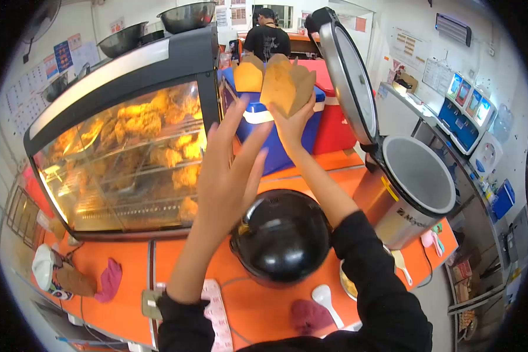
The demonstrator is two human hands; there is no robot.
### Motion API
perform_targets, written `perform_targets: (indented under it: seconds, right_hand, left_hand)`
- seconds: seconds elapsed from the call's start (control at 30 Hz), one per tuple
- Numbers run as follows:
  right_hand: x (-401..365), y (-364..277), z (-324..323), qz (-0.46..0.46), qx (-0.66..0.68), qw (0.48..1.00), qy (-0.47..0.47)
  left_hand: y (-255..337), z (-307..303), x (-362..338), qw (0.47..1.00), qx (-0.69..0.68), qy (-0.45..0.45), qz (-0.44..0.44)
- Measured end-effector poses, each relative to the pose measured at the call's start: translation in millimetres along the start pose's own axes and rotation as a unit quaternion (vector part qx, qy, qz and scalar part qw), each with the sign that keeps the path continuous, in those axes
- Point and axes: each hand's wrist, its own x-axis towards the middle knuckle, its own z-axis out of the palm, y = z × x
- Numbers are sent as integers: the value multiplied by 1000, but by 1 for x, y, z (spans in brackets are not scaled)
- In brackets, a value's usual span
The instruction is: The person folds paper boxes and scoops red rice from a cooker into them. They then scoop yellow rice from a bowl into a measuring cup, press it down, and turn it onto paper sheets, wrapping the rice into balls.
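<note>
My right hand [293,124] reaches forward and grips a brown paper takeaway box [278,87] whose top flaps stand up. Just left of it, a second brown paper box [248,76] sits at the blue cooler [270,138]. My left hand [226,164] is raised with its fingers spread and nothing in it, in front of the glass warmer's right edge. Below both hands, a large black bowl [283,234] rests on the orange counter [258,311].
A lit display warmer [117,158] with fried chicken fills the left. To the right, a rice cooker [419,176] has its lid [352,76] up. A white rice paddle [328,305] and a dark red cloth [308,317] lie near me. Another person [268,38] stands farther back.
</note>
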Motion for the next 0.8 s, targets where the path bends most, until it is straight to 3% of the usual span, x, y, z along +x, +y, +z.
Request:
perform_targets:
  seconds: [0.1,0.17,0.23,0.3,0.37,0.43,0.47,0.5,0.53,0.57,0.6,0.63,0.67,0.7,0.73,0.77,0.8]
  right_hand:
    - [28,78,52,-14,-74,996,43]
    - [37,108,77,17,-76,996,36]
    - [34,132,95,146,-294,944,43]
    - [40,130,99,195,-353,915,0]
    - [45,137,98,175,-352,919,-42]
    - [66,142,89,77,-362,918,-143]
    - [65,153,85,64,-59,964,-250]
    - [41,146,88,-16,-299,942,-152]
    - [30,104,60,-98,-528,841,-58]
    - [23,65,20,-64,-431,851,-293]
    - [-13,71,1,-100,-285,930,-211]
    - [-47,-21,-82,-89,-221,945,-225]
    - [-60,-105,-156,-75,-28,945,-318]
    - [-93,-140,-212,-15,-72,923,-378]
    - [-119,-153,-263,-96,0,881,-464]
    - [-151,-174,-310,-246,-116,846,-459]
    - [-185,-170,-359,-364,-158,837,-376]
  left_hand:
    - [-28,-34,-94,994,65,65,51]
    - [-22,-79,-164,983,175,12,-46]
    - [-19,-118,-227,970,231,-13,-79]
    - [1,-150,-257,959,254,-36,-121]
    - [31,-179,-256,910,368,-97,-164]
    - [50,-187,-254,895,396,-105,-178]
    - [61,-192,-252,880,422,-107,-190]
    - [68,-190,-246,894,389,-134,-178]
    - [74,-179,-236,906,378,-93,-165]
    - [79,-166,-231,917,365,-45,-156]
    - [80,-158,-231,931,330,-60,-147]
    - [84,-149,-236,951,259,-71,-152]
    - [89,-139,-242,965,192,-80,-160]
    - [97,-129,-243,973,131,-87,-168]
    - [114,-112,-235,979,61,-84,-176]
    - [136,-95,-231,979,-2,-78,-187]
    - [153,-84,-235,981,-3,-94,-167]
